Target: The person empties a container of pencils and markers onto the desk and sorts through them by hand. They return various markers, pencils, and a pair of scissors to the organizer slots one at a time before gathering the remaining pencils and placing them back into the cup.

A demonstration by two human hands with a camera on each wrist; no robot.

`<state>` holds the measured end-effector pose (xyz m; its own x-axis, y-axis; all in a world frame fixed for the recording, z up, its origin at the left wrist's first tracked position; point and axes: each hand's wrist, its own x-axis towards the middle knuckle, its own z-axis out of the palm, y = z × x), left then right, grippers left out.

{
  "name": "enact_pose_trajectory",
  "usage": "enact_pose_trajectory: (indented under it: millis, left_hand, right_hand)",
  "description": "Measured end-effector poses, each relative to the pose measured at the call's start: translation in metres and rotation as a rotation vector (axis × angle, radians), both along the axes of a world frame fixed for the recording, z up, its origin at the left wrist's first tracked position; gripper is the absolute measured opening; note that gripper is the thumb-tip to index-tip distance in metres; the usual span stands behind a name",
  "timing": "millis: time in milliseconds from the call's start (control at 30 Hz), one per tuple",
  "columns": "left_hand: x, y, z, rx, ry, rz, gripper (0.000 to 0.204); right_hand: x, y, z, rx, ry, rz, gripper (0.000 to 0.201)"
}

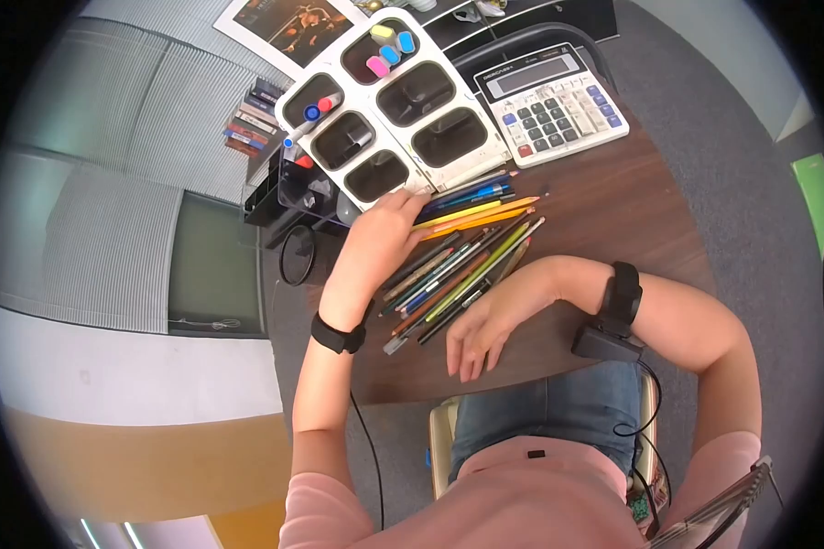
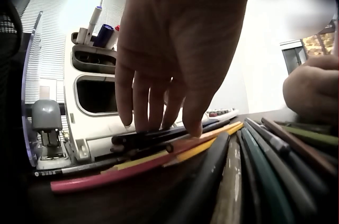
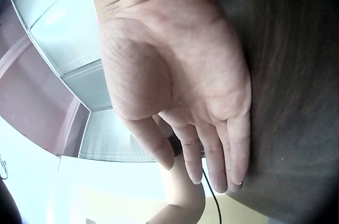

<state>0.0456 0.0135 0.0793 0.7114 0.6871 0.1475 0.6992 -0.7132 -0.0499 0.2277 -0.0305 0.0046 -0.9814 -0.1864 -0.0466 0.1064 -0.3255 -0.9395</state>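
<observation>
My left hand [image 1: 384, 228] reaches over pencils by the front edge of a white desk organizer [image 1: 399, 137]. In the left wrist view its fingers point down, with fingertips right at a bundle of dark pencils [image 2: 145, 140]. Yellow and orange pencils [image 1: 476, 216] lie beside that bundle, and a pink-red pencil [image 2: 106, 179] shows lower down. Nearer to me, a wider group of coloured pencils [image 1: 462, 274] is spread side by side. The right hand [image 1: 490, 329] rests on the dark wooden table beside this group, its fingers loose and holding nothing.
Pens and highlighters [image 1: 390, 55] stand in the organizer's compartments. A white calculator [image 1: 552, 105] lies right of it. At the left are a grey stapler [image 2: 47, 123] and a round black-rimmed object [image 1: 297, 255]. The table's front edge [image 1: 412, 399] is close to my body.
</observation>
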Motion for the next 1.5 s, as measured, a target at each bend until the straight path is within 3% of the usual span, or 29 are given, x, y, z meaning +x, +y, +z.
enact_pose_trajectory:
  millis: [100, 233, 367, 467, 733, 833, 967, 1033, 1100, 1200, 1233, 1300, 1333, 1433, 1500]
  left_hand:
    - [0.006, -0.005, -0.001, -0.195, -0.028, 0.108, 0.032]
    - [0.008, -0.006, -0.003, -0.2, 0.028, 0.077, 0.031]
    - [0.01, -0.016, 0.006, -0.061, -0.092, 0.119, 0.031]
    - [-0.001, -0.023, 0.001, -0.179, 0.047, 0.114, 0.027]
    - [-0.005, -0.03, -0.002, -0.327, 0.115, 0.205, 0.021]
    - [-0.005, -0.031, -0.001, -0.275, -0.005, 0.21, 0.018]
    - [-0.001, -0.03, 0.019, -0.256, -0.14, 0.369, 0.02]
    - [0.006, -0.03, 0.032, 0.017, -0.234, 0.243, 0.035]
    - [0.003, -0.024, 0.038, 0.101, -0.188, 0.265, 0.059]
    - [0.003, -0.009, 0.048, 0.297, -0.361, 0.172, 0.048]
    - [0.009, -0.01, 0.052, 0.291, -0.5, 0.305, 0.032]
    - [0.008, -0.006, 0.061, 0.36, -0.608, 0.358, 0.022]
    - [0.01, -0.008, 0.068, 0.468, -0.511, 0.531, 0.02]
    - [-0.002, -0.002, 0.082, 0.858, -0.211, 0.589, 0.021]
    - [0.001, 0.001, 0.093, 0.901, -0.21, 0.624, 0.018]
  right_hand:
    - [0.001, 0.0, 0.0, -0.003, 0.006, -0.004, 0.041]
    - [0.0, 0.002, 0.0, -0.01, 0.004, -0.009, 0.041]
    - [-0.001, 0.003, 0.0, -0.019, 0.006, -0.005, 0.041]
    - [-0.001, 0.002, 0.001, -0.008, -0.005, 0.001, 0.041]
    - [0.0, 0.002, 0.003, -0.011, -0.007, -0.04, 0.042]
    - [0.0, 0.002, 0.001, -0.017, -0.003, -0.037, 0.041]
    - [0.0, 0.001, 0.001, -0.011, -0.006, -0.036, 0.041]
    - [0.001, 0.002, 0.002, -0.006, -0.005, -0.014, 0.043]
    - [0.001, 0.002, 0.002, -0.002, 0.0, -0.016, 0.043]
    - [0.0, 0.001, -0.001, -0.007, 0.003, -0.028, 0.042]
    - [0.0, 0.001, -0.001, -0.017, 0.004, -0.034, 0.041]
    - [0.001, 0.001, 0.002, -0.009, 0.004, -0.039, 0.042]
    - [0.001, 0.001, 0.002, -0.002, 0.001, -0.042, 0.042]
    - [0.001, 0.001, 0.0, 0.008, 0.009, -0.036, 0.042]
    - [0.001, 0.001, 0.0, 0.001, 0.013, -0.037, 0.042]
